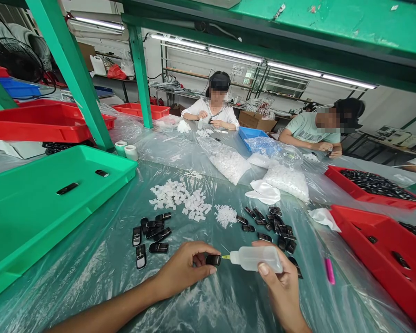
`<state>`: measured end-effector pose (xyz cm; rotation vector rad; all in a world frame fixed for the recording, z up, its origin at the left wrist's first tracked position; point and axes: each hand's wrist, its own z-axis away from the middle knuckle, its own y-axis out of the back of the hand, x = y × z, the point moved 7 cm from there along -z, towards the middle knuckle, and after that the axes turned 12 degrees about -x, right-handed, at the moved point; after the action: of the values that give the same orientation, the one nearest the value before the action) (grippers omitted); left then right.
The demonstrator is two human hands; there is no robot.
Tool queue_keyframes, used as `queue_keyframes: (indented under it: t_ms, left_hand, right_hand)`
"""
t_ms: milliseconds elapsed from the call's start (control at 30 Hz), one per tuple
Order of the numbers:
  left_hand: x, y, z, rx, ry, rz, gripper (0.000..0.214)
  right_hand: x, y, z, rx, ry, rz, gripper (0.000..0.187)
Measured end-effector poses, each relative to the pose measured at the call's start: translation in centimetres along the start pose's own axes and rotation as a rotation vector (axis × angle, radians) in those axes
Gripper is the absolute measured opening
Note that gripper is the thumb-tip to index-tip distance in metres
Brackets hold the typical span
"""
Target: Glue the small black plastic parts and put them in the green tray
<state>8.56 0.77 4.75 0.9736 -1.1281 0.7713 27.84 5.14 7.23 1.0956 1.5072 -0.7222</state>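
Down toward the near edge of the table (pixel 118 291), the left hand (pixel 185 268) has its thumb and index finger closed to a narrow pinch, and between their tips sits a black piece (pixel 213 260), its free end facing right; the other fingers curl in behind, partly hidden. Over to the right hand (pixel 280 280): it's wrapped round a clear bottle (pixel 256 258), thumb pressed along the near side, fingers bent behind it, spread only as wide as the bottle itself. The bottle lies nearly level, and its yellow tip (pixel 225 257) points left, right up at the end of the black piece; whether it touches or goes in, I can't tell. Farther in from the near edge, beyond the hands, come the white chips (pixel 180 199), with finer white bits (pixel 226 216) just to their right. Loose black parts (pixel 158 248) lie on the left-edge side, more in a heap (pixel 284 231) toward the right. A pink pen (pixel 329 271) rests out by the right edge, near a red tray (pixel 377 261), and a green tray (pixel 38 208) takes up the left edge.
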Motion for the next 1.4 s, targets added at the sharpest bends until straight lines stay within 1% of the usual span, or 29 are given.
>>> queue_keyframes:
  t_ms: [333,700,1067,1400]
  left_hand:
    - [0.0,0.0,-0.1,-0.010,-0.008,-0.003,0.028]
    - [0.0,-0.1,0.0,-0.011,-0.009,-0.001,0.025]
    - [0.4,-0.1,0.0,-0.006,0.005,-0.043,0.018]
    - [0.4,-0.2,0.0,0.000,0.000,-0.112,0.015]
  right_hand:
    - [-0.1,-0.1,0.0,-0.024,0.032,0.031,0.023]
    - [-0.7,0.1,0.1,-0.001,0.086,0.136,0.023]
    - [-1.0,-0.2,0.4,-0.043,0.162,0.156,0.023]
    - [-1.2,-0.5,0.6,-0.061,0.163,0.114,0.024]
